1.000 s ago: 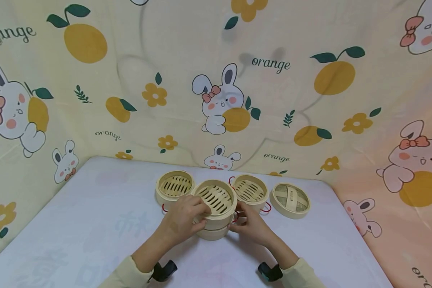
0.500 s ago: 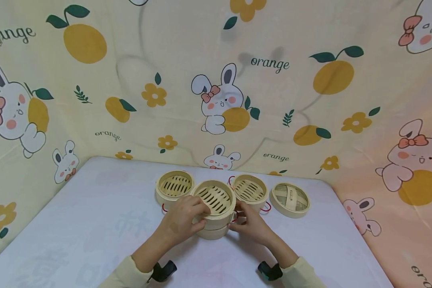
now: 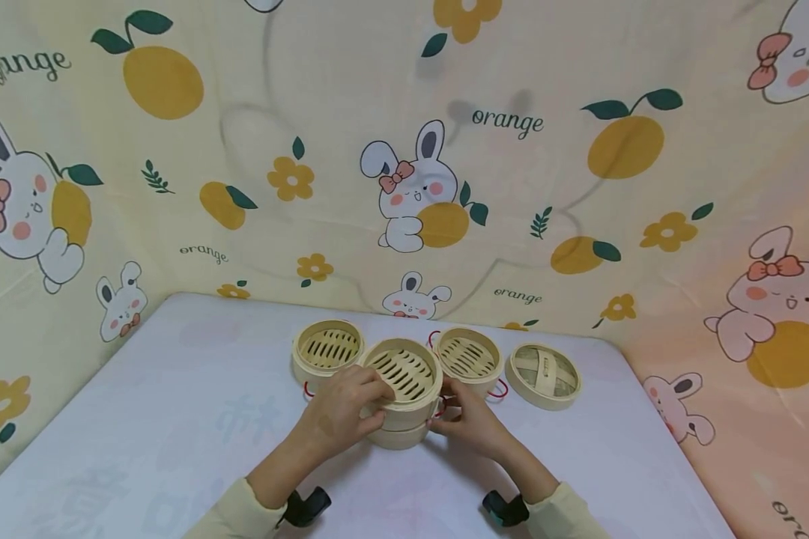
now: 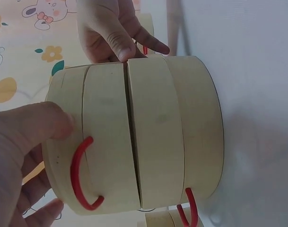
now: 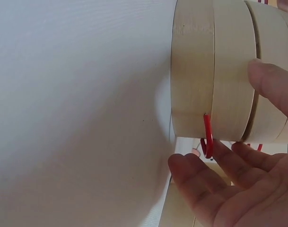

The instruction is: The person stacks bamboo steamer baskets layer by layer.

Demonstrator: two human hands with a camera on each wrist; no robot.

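Observation:
Two round bamboo steamers are stacked upright at the middle of the table, in front of others. The upper bamboo steamer (image 3: pixel 404 374) shows its slatted floor; under it sits the lower bamboo steamer (image 3: pixel 398 438). A narrow dark seam runs between them in the left wrist view. My left hand (image 3: pixel 346 404) grips the upper one's rim, thumb on the outer wall and fingers over the edge. On the other side my right hand (image 3: pixel 472 419) holds the upper steamer near the seam, thumb (image 5: pixel 271 82) in front and fingers round behind, beside a red cord loop (image 5: pixel 208 137).
Behind the stack stand a left bamboo steamer (image 3: pixel 328 348) and a right bamboo steamer (image 3: pixel 470 355), both with red cord loops. A woven bamboo lid (image 3: pixel 546 376) lies at the far right. The white table (image 3: pixel 195 374) meets a printed cloth backdrop (image 3: pixel 350 97).

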